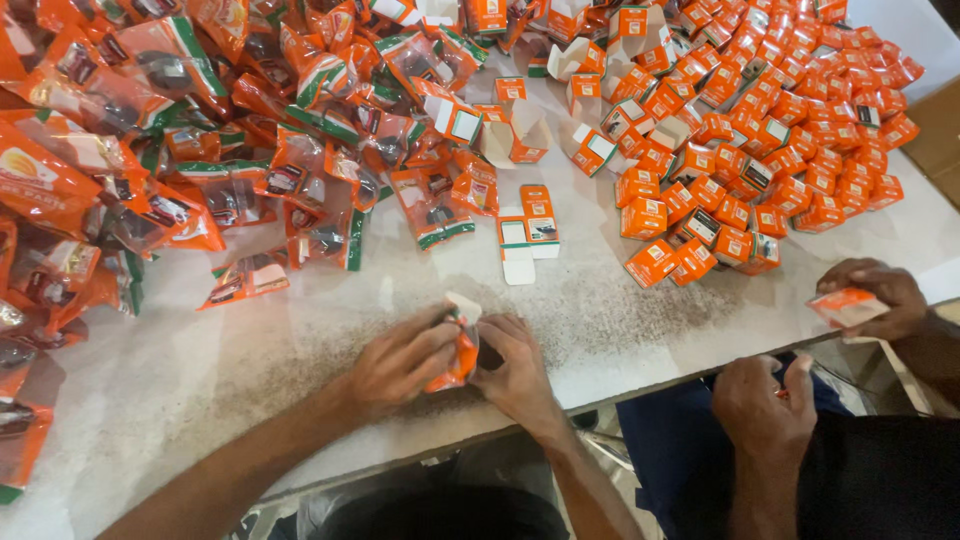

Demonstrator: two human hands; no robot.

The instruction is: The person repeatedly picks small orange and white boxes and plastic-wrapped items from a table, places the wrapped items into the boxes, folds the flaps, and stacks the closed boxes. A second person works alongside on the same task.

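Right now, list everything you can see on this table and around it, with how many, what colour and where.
Plastic packets: many, orange with green edges, heaped at left.
Closed small boxes: many, orange, piled at upper right.
Open boxes: a few, orange and white, top centre.
Flat box blank: one, orange and white, mid-table.
Table: one, pale, speckled with dark dust.
Co-worker's hands: two, at right, the upper one holding an orange packet.
Left hand and right hand: together gripping one orange box at the near edge.
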